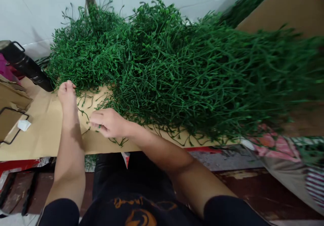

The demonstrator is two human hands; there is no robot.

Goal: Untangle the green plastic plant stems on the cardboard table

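Note:
A large heap of thin green stems with small branching tips [162, 60], artificial-looking, stretches across the cardboard-covered table [45, 131]. At the heap's lower left edge is my left hand [67, 92], its fingers curled closed; whatever they grip, if anything, is hidden. My right hand [108, 122] is closed over the cardboard, nearer to me, with a bit of green stem showing between its fingers. A few loose stems [86, 114] lie between my two hands.
At the left, a black bottle [30, 67] leans beside a cardboard box [12, 92]. A black wire frame [15, 140] and a small white piece [24, 125] lie near it. A cardboard panel [283, 9] stands at the back right. Another person's striped clothing [315, 185] shows at the right edge.

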